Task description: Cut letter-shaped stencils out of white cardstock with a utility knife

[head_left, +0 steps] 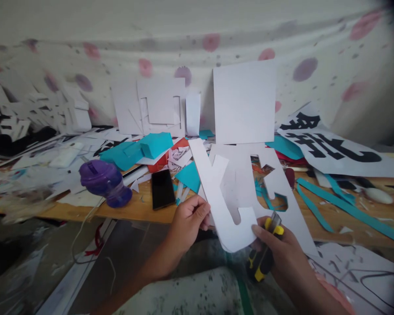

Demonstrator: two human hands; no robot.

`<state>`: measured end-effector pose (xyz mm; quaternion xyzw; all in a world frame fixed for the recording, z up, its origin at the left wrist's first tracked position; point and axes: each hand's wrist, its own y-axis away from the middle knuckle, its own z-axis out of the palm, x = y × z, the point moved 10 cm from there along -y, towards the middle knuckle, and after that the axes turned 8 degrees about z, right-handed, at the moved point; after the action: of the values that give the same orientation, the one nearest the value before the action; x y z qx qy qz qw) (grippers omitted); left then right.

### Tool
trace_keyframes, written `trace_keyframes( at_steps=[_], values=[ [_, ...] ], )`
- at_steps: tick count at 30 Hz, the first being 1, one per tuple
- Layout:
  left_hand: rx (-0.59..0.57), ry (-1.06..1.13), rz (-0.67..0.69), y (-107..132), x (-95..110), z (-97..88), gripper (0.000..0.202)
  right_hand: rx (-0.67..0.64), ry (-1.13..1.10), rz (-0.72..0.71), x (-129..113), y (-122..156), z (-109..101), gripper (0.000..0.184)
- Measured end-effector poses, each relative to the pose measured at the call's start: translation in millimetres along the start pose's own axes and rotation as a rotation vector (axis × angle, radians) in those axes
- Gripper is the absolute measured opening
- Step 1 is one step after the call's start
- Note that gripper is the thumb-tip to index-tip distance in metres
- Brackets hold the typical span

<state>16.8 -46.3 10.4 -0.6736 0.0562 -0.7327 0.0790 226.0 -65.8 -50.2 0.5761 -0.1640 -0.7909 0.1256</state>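
Note:
My left hand (pixel 188 218) pinches the left edge of a white cut-out foam letter (pixel 221 197), shaped like a hook or J, held above the table's near edge. My right hand (pixel 279 251) grips a yellow and black utility knife (pixel 264 256) and its fingertips also touch the letter's lower right corner. Behind the letter lies a white sheet (pixel 276 188) with shapes cut out of it.
The wooden table (pixel 134 208) is littered with white and teal scraps. A black phone (pixel 162 189) and a purple bottle (pixel 105 181) lie at left. Teal strips (pixel 344 208) and a printed banner (pixel 335 151) lie at right. White boards (pixel 244 103) lean against the spotted backdrop.

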Motion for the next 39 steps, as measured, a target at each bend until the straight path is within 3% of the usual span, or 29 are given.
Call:
trace_keyframes(
  at_steps=[3, 8, 15, 24, 29, 39],
  values=[
    [-0.06, -0.039, 0.023, 1, 4, 4.9, 0.032, -0.003, -0.027, -0.029, -5, 0, 1, 0.035],
    [-0.189, -0.054, -0.048, 5, -7, 11.9, 0.034, 0.011, -0.054, -0.04, -9, -1, 0, 0.035],
    [-0.121, 0.064, -0.117, 5, -15, 10.4, 0.032, 0.029, 0.072, -0.063, -8, -4, -7, 0.037],
    [-0.16, 0.114, -0.2, 5, -25, 17.7, 0.03, 0.077, -0.021, -0.011, -7, -1, -11, 0.036],
    [-0.184, 0.116, -0.15, 5, -22, 18.8, 0.031, 0.02, -0.09, 0.043, -2, -5, -7, 0.034],
    [-0.214, 0.258, -0.043, 12, -19, 28.7, 0.032, -0.259, -0.233, 0.243, 20, -4, 23, 0.033]
  ],
)
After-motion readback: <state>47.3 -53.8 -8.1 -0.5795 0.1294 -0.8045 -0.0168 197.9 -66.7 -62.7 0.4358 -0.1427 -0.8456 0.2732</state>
